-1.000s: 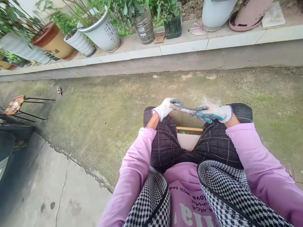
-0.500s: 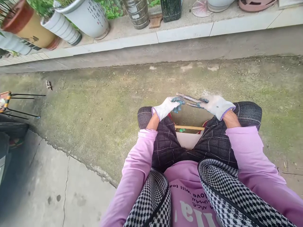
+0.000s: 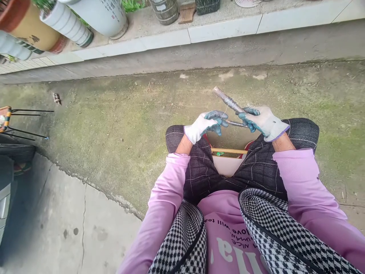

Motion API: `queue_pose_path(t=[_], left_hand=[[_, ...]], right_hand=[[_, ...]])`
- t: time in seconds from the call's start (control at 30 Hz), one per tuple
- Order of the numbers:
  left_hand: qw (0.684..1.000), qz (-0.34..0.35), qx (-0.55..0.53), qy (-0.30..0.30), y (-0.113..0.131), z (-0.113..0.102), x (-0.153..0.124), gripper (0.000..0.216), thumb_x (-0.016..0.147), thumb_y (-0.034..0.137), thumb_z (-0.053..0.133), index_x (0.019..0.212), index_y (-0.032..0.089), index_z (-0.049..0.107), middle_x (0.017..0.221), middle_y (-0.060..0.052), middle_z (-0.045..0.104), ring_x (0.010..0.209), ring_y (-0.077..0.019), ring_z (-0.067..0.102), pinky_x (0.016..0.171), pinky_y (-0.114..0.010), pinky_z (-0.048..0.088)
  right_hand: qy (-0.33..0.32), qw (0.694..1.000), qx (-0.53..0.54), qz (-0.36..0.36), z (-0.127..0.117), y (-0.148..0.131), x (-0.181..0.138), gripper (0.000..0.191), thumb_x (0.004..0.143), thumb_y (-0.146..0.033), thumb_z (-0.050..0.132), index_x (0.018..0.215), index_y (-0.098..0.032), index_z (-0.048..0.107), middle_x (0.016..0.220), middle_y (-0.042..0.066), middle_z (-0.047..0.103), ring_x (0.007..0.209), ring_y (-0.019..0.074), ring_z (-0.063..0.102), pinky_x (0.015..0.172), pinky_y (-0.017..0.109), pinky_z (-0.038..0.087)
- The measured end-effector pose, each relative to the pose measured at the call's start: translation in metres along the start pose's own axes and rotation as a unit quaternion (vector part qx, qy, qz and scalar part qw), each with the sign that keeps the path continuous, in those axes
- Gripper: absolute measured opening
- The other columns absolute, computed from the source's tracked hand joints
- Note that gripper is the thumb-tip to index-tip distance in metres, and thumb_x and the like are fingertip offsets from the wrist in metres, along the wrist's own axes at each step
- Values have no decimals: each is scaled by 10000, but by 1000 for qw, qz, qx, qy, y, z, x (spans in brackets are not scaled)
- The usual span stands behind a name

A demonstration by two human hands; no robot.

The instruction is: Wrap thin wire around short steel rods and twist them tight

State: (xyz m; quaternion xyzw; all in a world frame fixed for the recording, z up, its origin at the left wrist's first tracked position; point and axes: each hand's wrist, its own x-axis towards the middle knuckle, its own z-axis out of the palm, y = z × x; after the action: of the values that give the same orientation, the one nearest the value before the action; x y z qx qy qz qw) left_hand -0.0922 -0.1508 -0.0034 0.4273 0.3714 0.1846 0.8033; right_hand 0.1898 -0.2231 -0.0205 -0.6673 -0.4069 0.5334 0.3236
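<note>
My right hand [image 3: 261,121], in a white work glove with blue-grey coated fingers, is closed around a wire-wrapped stick [image 3: 224,97]. The stick slants up to the left, with a shiny band of wound wire along its middle. A thinner wrapped piece [image 3: 237,123] also comes out of this hand's grip; whether it joins the thick stick is hidden. From the winding a fine wire [image 3: 226,111] runs down to my left hand [image 3: 207,125], gloved alike, its fingers pinched together on it. The left fingertips are close to the thin piece's end.
A low stool [image 3: 228,151] lies beneath me between my knees. Ahead runs a tiled ledge [image 3: 165,42] bearing several flower pots [image 3: 102,19]. At the far left are a chair's thin black legs [image 3: 31,111] and a small brown object [image 3: 56,98] on the mossy ground.
The thick stick has turned, its free end rising higher and farther away. My right hand has rolled, showing more of its coated fingers, and the wire to my left hand now shows.
</note>
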Motion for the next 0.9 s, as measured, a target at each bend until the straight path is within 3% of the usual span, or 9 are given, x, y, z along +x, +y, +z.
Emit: queue_pose_path(t=[0.13,0.3,0.4,0.53,0.73,0.9], left_hand=[[1000,26,0,-16,-2,1,1,708,695,558,1155,1162,139,827,985,-93,933,587,-138,733,616,-291,643],[998,55,-1,-12,-2,8,2,700,727,622,1153,1103,148,800,840,-39,852,471,-37,423,462,-209,291],[997,73,9,4,-3,9,6,697,756,689,1155,1013,163,776,711,14,752,452,-25,323,464,-209,185],[996,83,15,28,-7,3,13,644,830,724,1089,951,185,757,561,81,586,418,-44,262,457,-230,139],[999,28,-2,47,-8,0,15,296,994,397,942,929,168,767,510,123,447,403,-48,231,461,-204,170],[995,14,-69,68,-4,5,9,430,1121,442,975,899,205,693,556,143,385,421,-42,222,470,-173,184]], right_hand=[[4,1000,17,5,2,-4,-2,396,1018,-532,1080,936,-213,858,682,5,677,553,122,527,434,225,482],[11,1000,18,4,3,-4,-2,333,1053,-458,1053,945,-204,867,681,6,662,551,129,527,443,248,488],[10,1000,15,8,3,-2,-1,327,1074,-444,1034,928,-211,858,678,6,655,550,129,525,446,245,479],[3,1000,13,1,3,0,0,397,1046,-494,1070,894,-210,838,677,1,650,543,115,505,437,236,460],[-14,1000,21,-13,3,-3,-3,373,1023,-519,1067,946,-211,872,705,9,663,569,129,518,460,252,468],[-13,1000,25,-8,2,-6,-6,262,1024,-429,1028,982,-204,902,721,12,679,573,132,513,473,261,456]])
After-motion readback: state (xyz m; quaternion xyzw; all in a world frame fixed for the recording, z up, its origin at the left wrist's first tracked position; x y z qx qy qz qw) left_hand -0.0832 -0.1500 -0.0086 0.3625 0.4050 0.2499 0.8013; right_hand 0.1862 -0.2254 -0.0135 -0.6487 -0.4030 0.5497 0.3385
